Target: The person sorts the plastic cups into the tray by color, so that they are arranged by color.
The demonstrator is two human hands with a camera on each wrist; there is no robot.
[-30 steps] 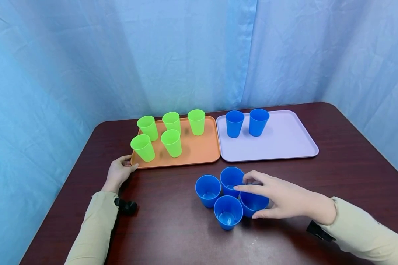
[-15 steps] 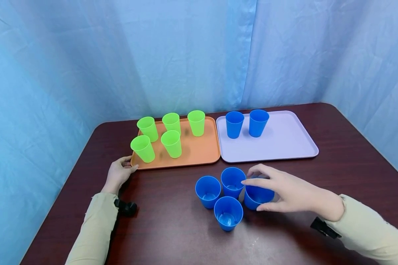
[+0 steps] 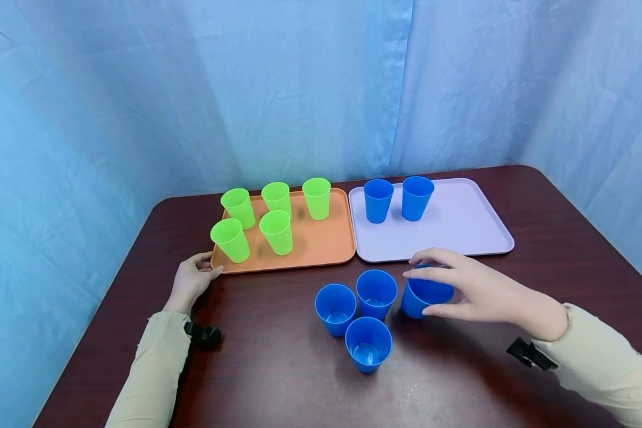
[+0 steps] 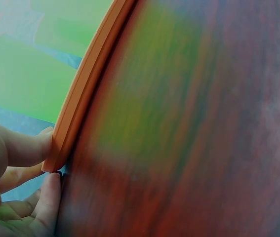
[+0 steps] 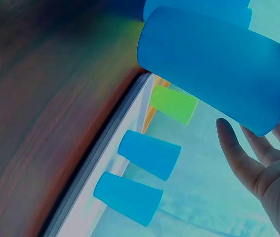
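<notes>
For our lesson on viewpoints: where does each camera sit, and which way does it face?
Head: above, looking down at the table; both sleeves and hands show.
Left wrist: low beside the left hand, facing the orange tray rim.
Right wrist: under the right hand, facing its blue cup.
Head and right wrist share the lilac tray.

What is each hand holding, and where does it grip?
The right hand grips a blue cup around its rim and upper wall. The left hand holds nothing; its fingers touch the orange tray's corner.
</notes>
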